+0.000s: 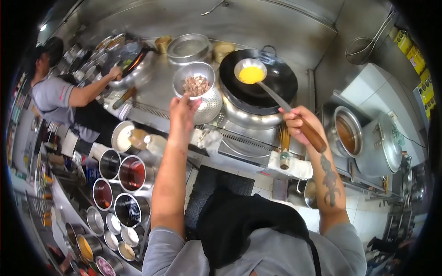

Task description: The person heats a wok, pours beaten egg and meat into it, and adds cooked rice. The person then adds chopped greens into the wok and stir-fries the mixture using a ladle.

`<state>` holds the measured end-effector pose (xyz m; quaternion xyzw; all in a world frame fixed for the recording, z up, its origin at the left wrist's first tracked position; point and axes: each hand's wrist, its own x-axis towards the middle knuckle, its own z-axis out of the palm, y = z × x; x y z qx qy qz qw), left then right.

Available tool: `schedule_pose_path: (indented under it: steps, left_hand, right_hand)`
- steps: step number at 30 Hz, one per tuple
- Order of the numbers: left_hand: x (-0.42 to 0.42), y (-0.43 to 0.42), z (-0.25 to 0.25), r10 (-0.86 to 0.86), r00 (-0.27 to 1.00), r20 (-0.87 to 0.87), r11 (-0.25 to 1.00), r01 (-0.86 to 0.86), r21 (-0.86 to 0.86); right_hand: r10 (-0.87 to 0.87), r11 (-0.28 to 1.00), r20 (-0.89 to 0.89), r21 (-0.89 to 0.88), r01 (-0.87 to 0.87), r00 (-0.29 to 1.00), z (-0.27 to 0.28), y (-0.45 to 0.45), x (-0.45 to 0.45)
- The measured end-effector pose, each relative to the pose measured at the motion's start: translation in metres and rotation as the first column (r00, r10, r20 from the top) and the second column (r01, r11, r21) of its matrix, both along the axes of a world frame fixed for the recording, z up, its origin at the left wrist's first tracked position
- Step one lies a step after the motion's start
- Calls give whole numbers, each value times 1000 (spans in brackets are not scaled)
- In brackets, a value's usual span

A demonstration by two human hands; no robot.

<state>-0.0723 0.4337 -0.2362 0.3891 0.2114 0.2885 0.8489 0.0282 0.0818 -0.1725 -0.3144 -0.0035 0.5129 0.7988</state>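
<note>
My left hand (184, 112) grips the near rim of a metal bowl (178, 78) that holds chopped, brownish-pink pieces, perhaps meat (197, 85). The bowl is over the edge of a perforated metal skimmer (209, 108). In my right hand (301, 123) is the wooden handle of a ladle (276, 97), my fingers wrapped round it. Its round cup, filled with yellow liquid like beaten egg (251, 75), is above a black wok (281, 80). The wok sits on a round metal burner ring (251, 120).
A co-worker (64, 94) handles another wok (126, 60) at the left. Several pots of sauces (133, 172) stand on the left counter. At the right are a pot of brown liquid (345, 131) and a lidded pot (382, 145). A bamboo brush (284, 147) rests at the stove's front edge.
</note>
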Motion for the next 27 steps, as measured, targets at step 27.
schedule_pose_path:
  steps: [27]
  left_hand:
    - [78, 42, -36, -254, 958, -134, 967, 255, -8]
  right_hand:
    - [16, 598, 609, -642, 480, 793, -122, 60, 56]
